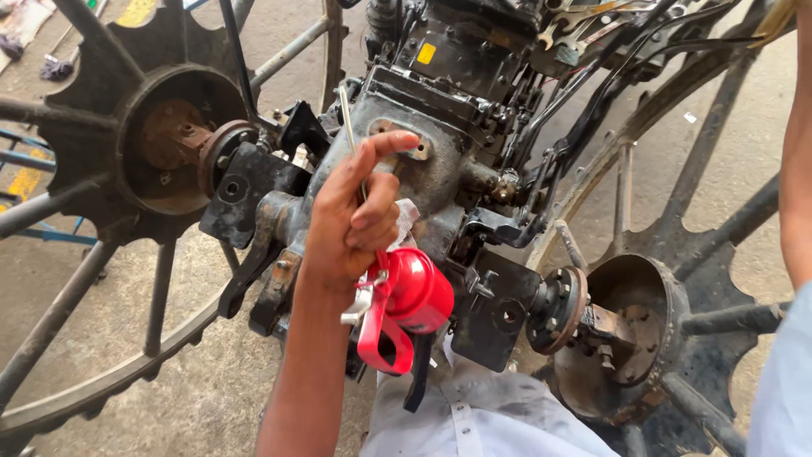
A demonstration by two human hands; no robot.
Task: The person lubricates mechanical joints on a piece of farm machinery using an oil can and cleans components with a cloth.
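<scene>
My left hand (351, 224) is closed around the neck of a red oil can (414, 292). The can hangs below my palm with its red trigger handle (376, 338) pointing down. Its thin metal spout (348, 123) rises past my fingers, against the top of a greasy grey gearbox housing (440, 173). My index finger stretches out toward a small plate on that housing. A bit of white cloth (406, 218) shows beside my fingers. Only my right forearm (795, 169) shows at the right edge; the hand itself is out of frame.
The housing sits between two large rusty iron lug wheels, one at the left (169, 144) and one at the lower right (626, 338). Black cables and hoses (584, 110) run over the engine above. Concrete floor (194, 381) lies below.
</scene>
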